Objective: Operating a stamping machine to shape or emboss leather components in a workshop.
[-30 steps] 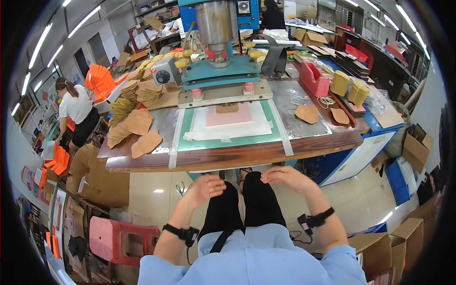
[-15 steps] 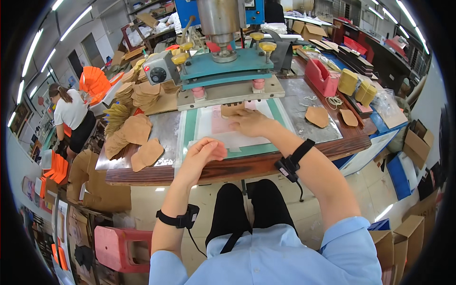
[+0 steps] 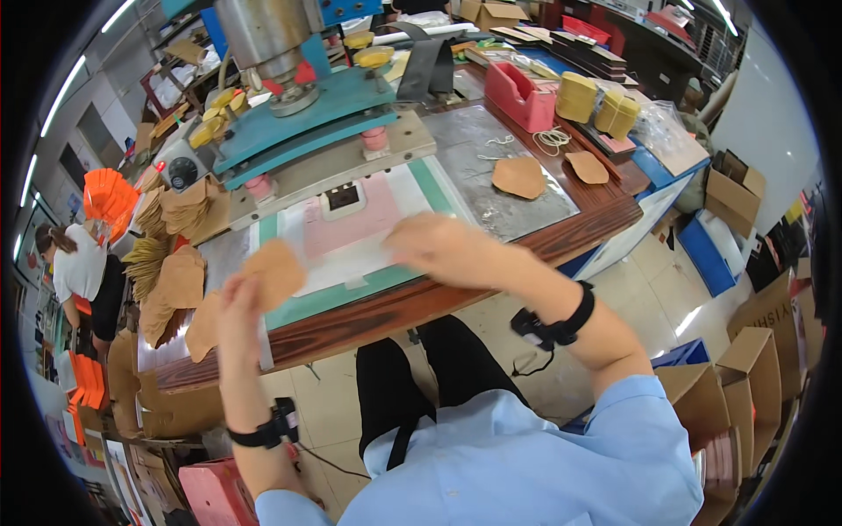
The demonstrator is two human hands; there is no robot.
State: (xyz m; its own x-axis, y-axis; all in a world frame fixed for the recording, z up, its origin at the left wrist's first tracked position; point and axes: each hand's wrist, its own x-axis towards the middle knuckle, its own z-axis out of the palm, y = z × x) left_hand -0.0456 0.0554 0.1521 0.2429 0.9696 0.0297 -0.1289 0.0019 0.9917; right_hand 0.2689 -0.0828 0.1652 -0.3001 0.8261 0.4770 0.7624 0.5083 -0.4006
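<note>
My left hand [image 3: 239,302] is closed on a tan leather piece [image 3: 276,273] with cut corners, raised over the left front of the press bed. To its right, my right hand [image 3: 434,250] hovers above the bed's front edge, smeared by motion; whether its fingers hold anything is unclear. Between and beyond the hands, a pink sheet [image 3: 351,223] lies on white and green layers. On it sits a small dark plate [image 3: 342,198] in a pale surround, just in front of the teal press [image 3: 307,118]. Another leather piece [image 3: 203,328] lies at the table's left edge, partly behind my left arm.
Stacks of leather pieces [image 3: 180,279] stand on the left. Two single pieces, one a larger leather piece [image 3: 518,178], lie on the right near a pink holder [image 3: 519,95] and yellow bundles [image 3: 576,96]. A co-worker [image 3: 83,272] bends at far left. Cardboard boxes [image 3: 750,373] stand at right.
My right hand has left the leather piece it lay on at the press and drawn back. That spot now shows the dark plate; my left hand, empty before, holds a leather piece. The view has turned right.
</note>
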